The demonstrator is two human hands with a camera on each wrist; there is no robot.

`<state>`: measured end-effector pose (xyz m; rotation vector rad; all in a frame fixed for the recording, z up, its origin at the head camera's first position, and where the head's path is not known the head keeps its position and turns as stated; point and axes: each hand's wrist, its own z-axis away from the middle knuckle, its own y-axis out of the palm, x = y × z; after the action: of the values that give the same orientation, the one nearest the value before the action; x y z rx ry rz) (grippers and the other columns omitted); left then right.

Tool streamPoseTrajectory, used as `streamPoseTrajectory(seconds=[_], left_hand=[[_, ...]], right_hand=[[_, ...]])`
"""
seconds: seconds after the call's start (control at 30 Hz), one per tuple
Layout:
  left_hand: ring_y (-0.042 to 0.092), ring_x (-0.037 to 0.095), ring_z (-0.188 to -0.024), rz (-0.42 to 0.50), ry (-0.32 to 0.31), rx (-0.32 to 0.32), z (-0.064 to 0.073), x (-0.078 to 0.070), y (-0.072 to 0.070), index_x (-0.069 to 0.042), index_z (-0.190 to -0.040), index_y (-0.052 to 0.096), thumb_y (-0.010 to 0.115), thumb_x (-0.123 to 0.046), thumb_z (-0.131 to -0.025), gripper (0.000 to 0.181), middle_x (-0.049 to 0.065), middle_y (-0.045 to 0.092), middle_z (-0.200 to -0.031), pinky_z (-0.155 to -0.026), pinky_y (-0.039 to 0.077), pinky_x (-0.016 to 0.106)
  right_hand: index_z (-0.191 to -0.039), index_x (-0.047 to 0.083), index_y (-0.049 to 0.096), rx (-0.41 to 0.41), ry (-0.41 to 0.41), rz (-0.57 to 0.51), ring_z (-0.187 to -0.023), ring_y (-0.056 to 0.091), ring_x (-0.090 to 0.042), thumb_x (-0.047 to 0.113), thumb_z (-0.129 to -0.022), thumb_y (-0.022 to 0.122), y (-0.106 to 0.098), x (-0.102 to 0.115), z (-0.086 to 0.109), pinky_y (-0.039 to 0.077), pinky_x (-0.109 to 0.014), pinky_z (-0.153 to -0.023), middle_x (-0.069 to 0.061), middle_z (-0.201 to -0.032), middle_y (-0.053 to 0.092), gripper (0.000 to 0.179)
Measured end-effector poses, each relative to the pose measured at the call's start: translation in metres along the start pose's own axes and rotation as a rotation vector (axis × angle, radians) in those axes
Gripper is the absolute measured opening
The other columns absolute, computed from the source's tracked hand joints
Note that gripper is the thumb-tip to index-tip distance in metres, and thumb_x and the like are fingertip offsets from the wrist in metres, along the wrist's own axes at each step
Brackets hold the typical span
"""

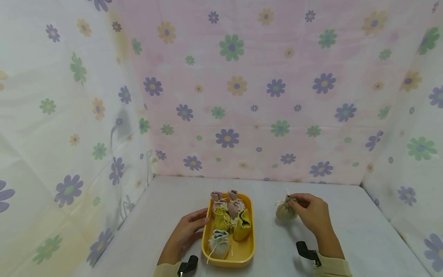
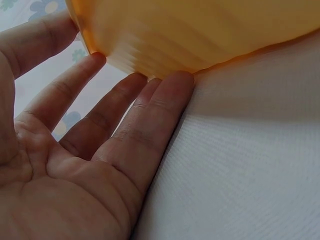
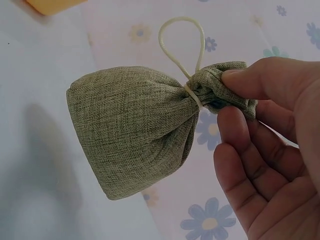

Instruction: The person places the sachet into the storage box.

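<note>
My right hand (image 1: 313, 212) pinches the gathered neck of a green-grey drawstring pouch (image 3: 132, 125) between thumb and fingers. The pouch hangs over the table to the right of a yellow tray (image 1: 243, 259), its pale cord looping out from the neck. At the tray's left side is my left hand (image 1: 187, 231), its extended fingertips touching the outer wall, as the left wrist view shows. Inside the tray stand two pinkish pouches (image 1: 235, 206) at the far end, two yellow pouches (image 1: 221, 219) in the middle and a whitish pouch (image 1: 219, 246) near the front left.
A white cloth covers the table (image 1: 363, 231). Flower-printed curtains (image 1: 256, 127) rise behind the table and along both sides. Black wrist mounts (image 1: 306, 252) sit on both forearms near the sleeve cuffs.
</note>
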<state>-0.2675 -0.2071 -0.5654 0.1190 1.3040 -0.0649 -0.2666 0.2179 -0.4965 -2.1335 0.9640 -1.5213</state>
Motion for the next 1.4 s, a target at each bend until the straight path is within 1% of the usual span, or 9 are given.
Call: streamPoseTrajectory(seconds=[0.23, 0.37, 0.47, 0.53, 0.63, 0.73, 0.87, 1.13, 1.4], left_hand=[[0.063, 0.029, -0.128, -0.02, -0.001, -0.002, 0.002, -0.004, 0.003, -0.015, -0.15, 0.056, 0.08, -0.032, -0.092, 0.065, 0.019, 0.053, -0.153, -0.095, 0.061, 0.045], [0.059, 0.036, -0.133, -0.124, 0.042, -0.003, 0.003, -0.009, 0.004, -0.017, -0.153, 0.052, 0.077, -0.031, -0.093, 0.066, 0.021, 0.051, -0.154, -0.094, 0.061, 0.051], [0.058, 0.039, -0.134, -0.211, 0.09, -0.013, 0.001, -0.015, 0.006, -0.019, -0.155, 0.049, 0.076, -0.031, -0.093, 0.069, 0.02, 0.052, -0.154, -0.092, 0.062, 0.052], [0.058, 0.04, -0.134, -0.238, 0.114, -0.012, -0.001, -0.019, 0.007, -0.019, -0.156, 0.047, 0.076, -0.03, -0.094, 0.069, 0.02, 0.052, -0.154, -0.089, 0.063, 0.051], [0.06, 0.041, -0.131, -0.263, 0.137, 0.001, -0.005, -0.025, 0.007, -0.017, -0.156, 0.048, 0.075, -0.027, -0.095, 0.067, 0.02, 0.053, -0.153, -0.086, 0.064, 0.049], [0.062, 0.04, -0.129, -0.267, 0.131, 0.03, -0.007, -0.028, 0.006, -0.017, -0.155, 0.05, 0.075, -0.025, -0.095, 0.065, 0.021, 0.054, -0.151, -0.084, 0.064, 0.05], [0.063, 0.039, -0.127, -0.245, 0.099, 0.05, -0.006, -0.028, 0.003, -0.019, -0.154, 0.051, 0.076, -0.025, -0.095, 0.065, 0.023, 0.054, -0.151, -0.085, 0.064, 0.052], [0.064, 0.039, -0.126, -0.203, 0.035, 0.025, -0.007, -0.027, 0.005, -0.021, -0.154, 0.051, 0.076, -0.022, -0.095, 0.064, 0.023, 0.052, -0.152, -0.084, 0.063, 0.054], [0.062, 0.041, -0.129, -0.235, 0.029, -0.003, -0.006, -0.026, 0.008, -0.025, -0.154, 0.051, 0.076, -0.025, -0.095, 0.065, 0.022, 0.052, -0.153, -0.081, 0.064, 0.054]], right_hand=[[-0.112, 0.016, 0.08, -0.024, -0.025, -0.022, -0.089, 0.074, -0.018, 0.026, -0.091, 0.081, -0.003, 0.01, 0.001, 0.058, -0.02, -0.068, -0.004, -0.101, 0.079, 0.023], [-0.112, 0.018, 0.079, -0.009, -0.021, -0.027, -0.088, 0.074, -0.017, 0.032, -0.092, 0.08, -0.007, 0.014, 0.003, 0.058, -0.021, -0.069, -0.002, -0.1, 0.079, 0.025], [-0.11, 0.019, 0.079, -0.001, -0.038, -0.02, -0.085, 0.073, -0.014, 0.033, -0.092, 0.081, -0.011, 0.017, 0.006, 0.058, -0.021, -0.067, 0.0, -0.096, 0.079, 0.023], [-0.107, 0.019, 0.079, -0.006, -0.073, -0.016, -0.082, 0.072, -0.011, 0.031, -0.09, 0.082, -0.013, 0.02, 0.008, 0.057, -0.022, -0.065, 0.003, -0.093, 0.078, 0.021], [-0.105, 0.02, 0.079, -0.017, -0.163, -0.035, -0.076, 0.071, -0.007, 0.026, -0.088, 0.084, -0.014, 0.024, 0.011, 0.057, -0.022, -0.061, 0.006, -0.089, 0.077, 0.018], [-0.103, 0.021, 0.079, -0.017, -0.261, -0.056, -0.072, 0.069, -0.003, 0.022, -0.087, 0.086, -0.011, 0.029, 0.014, 0.058, -0.023, -0.059, 0.01, -0.086, 0.075, 0.018], [-0.102, 0.023, 0.079, 0.006, -0.334, -0.073, -0.07, 0.067, 0.0, 0.02, -0.085, 0.086, -0.008, 0.036, 0.02, 0.058, -0.024, -0.059, 0.015, -0.084, 0.073, 0.019], [-0.1, 0.027, 0.077, 0.038, -0.382, -0.082, -0.069, 0.065, 0.002, 0.02, -0.086, 0.086, -0.007, 0.049, 0.031, 0.059, -0.023, -0.062, 0.021, -0.084, 0.072, 0.018], [-0.1, 0.028, 0.078, 0.056, -0.433, -0.153, -0.07, 0.065, 0.001, 0.016, -0.085, 0.087, -0.008, 0.065, 0.038, 0.06, -0.023, -0.063, 0.02, -0.088, 0.072, 0.021]])
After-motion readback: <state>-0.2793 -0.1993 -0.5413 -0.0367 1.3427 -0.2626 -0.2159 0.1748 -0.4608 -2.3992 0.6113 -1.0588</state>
